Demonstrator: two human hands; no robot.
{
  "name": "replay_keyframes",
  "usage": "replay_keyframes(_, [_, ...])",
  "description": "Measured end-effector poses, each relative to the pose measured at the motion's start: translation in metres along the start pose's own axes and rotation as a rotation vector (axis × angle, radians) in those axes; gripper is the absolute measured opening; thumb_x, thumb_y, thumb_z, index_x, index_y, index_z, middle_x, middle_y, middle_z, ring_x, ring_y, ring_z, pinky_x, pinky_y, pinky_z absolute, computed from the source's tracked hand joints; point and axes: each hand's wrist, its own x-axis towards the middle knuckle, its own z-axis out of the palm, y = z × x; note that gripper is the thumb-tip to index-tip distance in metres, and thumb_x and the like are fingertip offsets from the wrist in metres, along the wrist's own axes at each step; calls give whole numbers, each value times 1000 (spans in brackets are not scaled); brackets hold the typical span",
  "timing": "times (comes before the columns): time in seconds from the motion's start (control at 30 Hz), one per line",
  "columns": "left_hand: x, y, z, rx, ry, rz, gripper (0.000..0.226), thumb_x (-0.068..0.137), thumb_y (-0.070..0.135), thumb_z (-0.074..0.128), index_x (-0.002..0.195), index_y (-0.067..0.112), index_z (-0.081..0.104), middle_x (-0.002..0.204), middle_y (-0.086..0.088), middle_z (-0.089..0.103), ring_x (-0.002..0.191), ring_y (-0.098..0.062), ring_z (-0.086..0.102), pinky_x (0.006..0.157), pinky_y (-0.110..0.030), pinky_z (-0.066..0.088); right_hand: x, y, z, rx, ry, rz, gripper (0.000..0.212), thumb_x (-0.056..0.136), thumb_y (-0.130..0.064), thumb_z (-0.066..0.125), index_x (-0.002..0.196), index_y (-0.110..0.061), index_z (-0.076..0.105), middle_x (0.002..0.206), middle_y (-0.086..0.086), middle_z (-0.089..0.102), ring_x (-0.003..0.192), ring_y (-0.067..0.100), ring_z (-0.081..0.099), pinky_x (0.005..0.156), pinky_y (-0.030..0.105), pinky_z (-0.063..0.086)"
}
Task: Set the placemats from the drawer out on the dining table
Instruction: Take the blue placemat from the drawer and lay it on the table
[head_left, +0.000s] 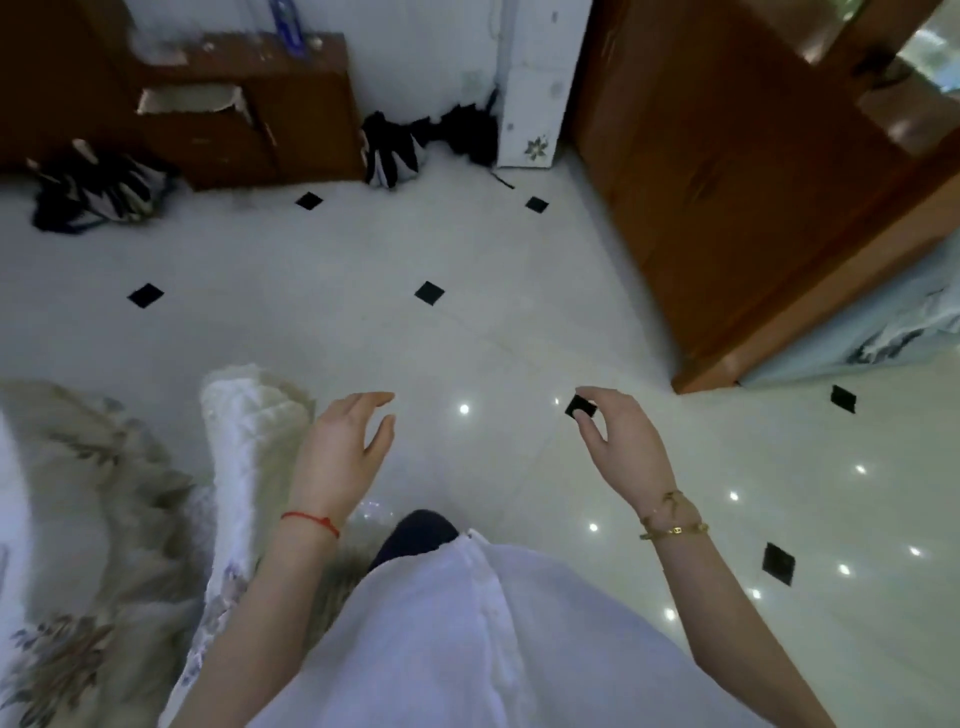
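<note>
In the lower middle of the frame, hovering over glossy white floor tiles (311, 322): left hand (345, 447) and right hand (621, 441), fingers loosely spread, gripping nothing. No placemats or drawer showing. Risking slipping on the shiny floor or brushing the quilted cream bedding (249, 415).

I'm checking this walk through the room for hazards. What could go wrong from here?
1. The glossy tiled floor mirrors the ceiling lights, so it may be slippery underfoot.
2. Quilted fabric hangs close beside the left hand and might snag an arm or foot.
3. Dark bags lie on the floor by the brown cabinet ahead, a possible trip hazard. Both hands, including the right hand, hold nothing.
</note>
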Motion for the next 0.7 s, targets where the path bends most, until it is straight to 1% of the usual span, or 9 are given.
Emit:
replay_keyframes(0.13, [61,-33,7,-7,41,-154,29,93,23,55,120,14,62,116,-5,66,107,-23,62,92,-31,46,105,-18,23,14,-81,-106,32,96,-24,54,126,-12,59,123,4,62,115,20,55,99,28,40])
replay_keyframes(0.23, [113,-60,9,3,87,-236,28,93,22,57,118,13,63,114,-6,67,108,-25,61,91,-35,48,176,-31,52,33,-138,-157,32,96,-24,54,126,-12,58,123,5,62,117,21,54,100,26,38])
replay_keyframes(0.33, [176,-86,-4,-22,140,-313,26,91,19,59,116,13,64,106,-6,67,98,-25,63,86,-35,50,252,-55,75,47,-193,-203,33,96,-25,53,126,-12,58,123,3,62,116,19,54,97,18,33])
replay_keyframes(0.4, [225,-105,-19,-8,168,-330,25,91,19,58,115,13,65,107,-5,67,95,-24,64,86,-32,50,308,-78,86,52,-192,-243,33,96,-25,54,126,-12,58,121,3,63,115,19,55,96,16,33])
replay_keyframes(0.5, [310,-133,-47,35,216,-301,24,91,18,60,114,12,66,111,-5,68,100,-24,64,87,-29,46,400,-119,95,67,-165,-272,33,96,-25,53,126,-12,57,122,3,62,116,18,54,96,15,31])
replay_keyframes(0.57, [365,-148,-65,55,250,-288,24,90,18,62,113,13,66,111,-4,68,102,-23,63,87,-30,47,457,-145,100,85,-143,-282,32,97,-24,52,127,-13,57,123,2,61,117,17,52,95,14,30])
replay_keyframes(0.7, [456,-176,-90,82,253,-264,24,91,19,60,114,14,66,111,-3,68,102,-23,63,86,-28,46,543,-180,116,111,-174,-278,34,98,-26,50,129,-13,55,125,2,59,118,15,50,96,17,33])
